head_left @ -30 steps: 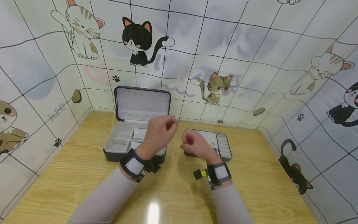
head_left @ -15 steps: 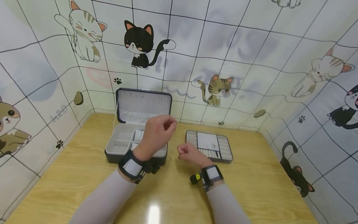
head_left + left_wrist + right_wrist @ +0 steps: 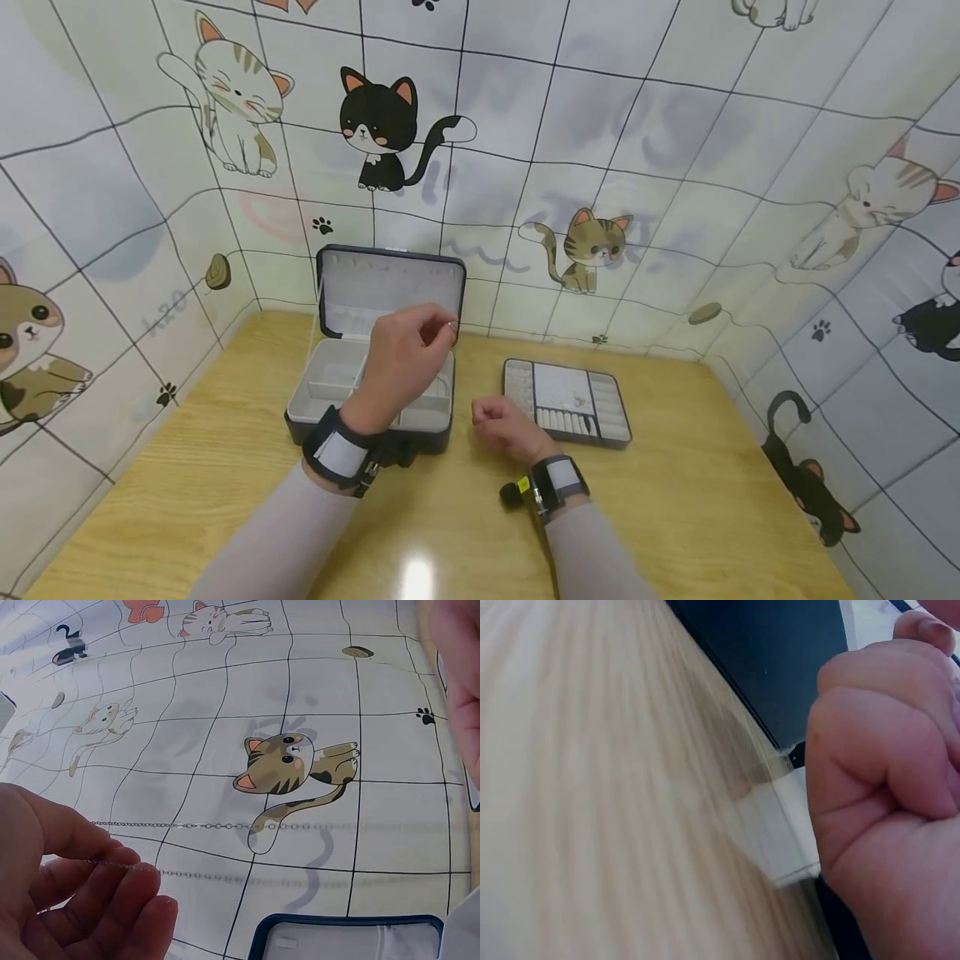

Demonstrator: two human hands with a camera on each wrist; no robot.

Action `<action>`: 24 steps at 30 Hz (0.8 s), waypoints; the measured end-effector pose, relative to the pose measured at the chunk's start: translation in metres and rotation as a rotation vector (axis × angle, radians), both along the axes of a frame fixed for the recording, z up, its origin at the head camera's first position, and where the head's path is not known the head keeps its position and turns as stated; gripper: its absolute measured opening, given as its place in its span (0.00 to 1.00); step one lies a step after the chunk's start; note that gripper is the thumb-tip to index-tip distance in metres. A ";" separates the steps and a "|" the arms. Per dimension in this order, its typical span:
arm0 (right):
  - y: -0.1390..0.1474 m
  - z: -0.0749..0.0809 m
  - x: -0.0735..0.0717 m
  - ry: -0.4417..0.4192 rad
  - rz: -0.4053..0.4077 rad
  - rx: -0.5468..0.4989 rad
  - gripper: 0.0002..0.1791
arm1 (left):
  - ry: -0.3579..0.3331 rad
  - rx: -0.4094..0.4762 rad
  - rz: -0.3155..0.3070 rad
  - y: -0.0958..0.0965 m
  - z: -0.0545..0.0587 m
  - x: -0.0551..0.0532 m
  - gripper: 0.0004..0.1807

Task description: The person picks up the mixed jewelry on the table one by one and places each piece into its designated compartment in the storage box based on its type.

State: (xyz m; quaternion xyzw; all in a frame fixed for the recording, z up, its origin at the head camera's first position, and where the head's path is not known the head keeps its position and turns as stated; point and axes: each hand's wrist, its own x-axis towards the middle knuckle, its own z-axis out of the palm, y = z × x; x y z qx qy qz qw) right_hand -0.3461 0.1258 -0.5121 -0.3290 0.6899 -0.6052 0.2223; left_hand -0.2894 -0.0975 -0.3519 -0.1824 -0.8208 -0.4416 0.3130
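My left hand point(image 3: 401, 354) is raised over the right half of an open jewelry box point(image 3: 296, 433). Its thumb and fingers pinch a thin silver necklace point(image 3: 217, 826), whose two chain strands run away from the fingertips in the left wrist view. The chain's far end fades from sight. Lower and to the right, my right hand point(image 3: 506, 429) is curled at the near left corner of a flat jewelry tray point(image 3: 615, 417). In the right wrist view its fingers are folded in and nothing shows in them; the fingertips are hidden.
The box lid point(image 3: 390, 292) stands upright against the cat-patterned wall cloth point(image 3: 495, 125). Small jewelry point(image 3: 579, 402) lies on the tray's pale middle panel. Both containers are on a wooden table point(image 3: 697, 467).
My right hand has drawn down and left, off the tray's left part, and lies lower than before. The left hand has shifted slightly left over the box, still pinching the necklace.
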 end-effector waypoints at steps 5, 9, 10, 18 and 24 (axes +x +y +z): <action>-0.018 -0.002 -0.006 -0.056 -0.067 -0.101 0.11 | 0.008 0.010 0.012 -0.006 0.000 -0.003 0.06; -0.036 -0.001 -0.018 -0.064 -0.323 -0.267 0.14 | 0.028 0.025 0.033 -0.011 0.002 -0.005 0.06; -0.042 0.000 -0.022 -0.066 -0.397 -0.305 0.14 | 0.032 0.028 0.040 -0.013 0.003 -0.006 0.06; -0.078 0.008 -0.047 0.158 -0.724 -0.126 0.06 | 0.019 0.051 0.056 -0.029 0.009 -0.008 0.07; -0.081 0.005 -0.063 0.355 -0.786 0.052 0.13 | -0.002 0.080 0.073 -0.039 0.014 -0.005 0.07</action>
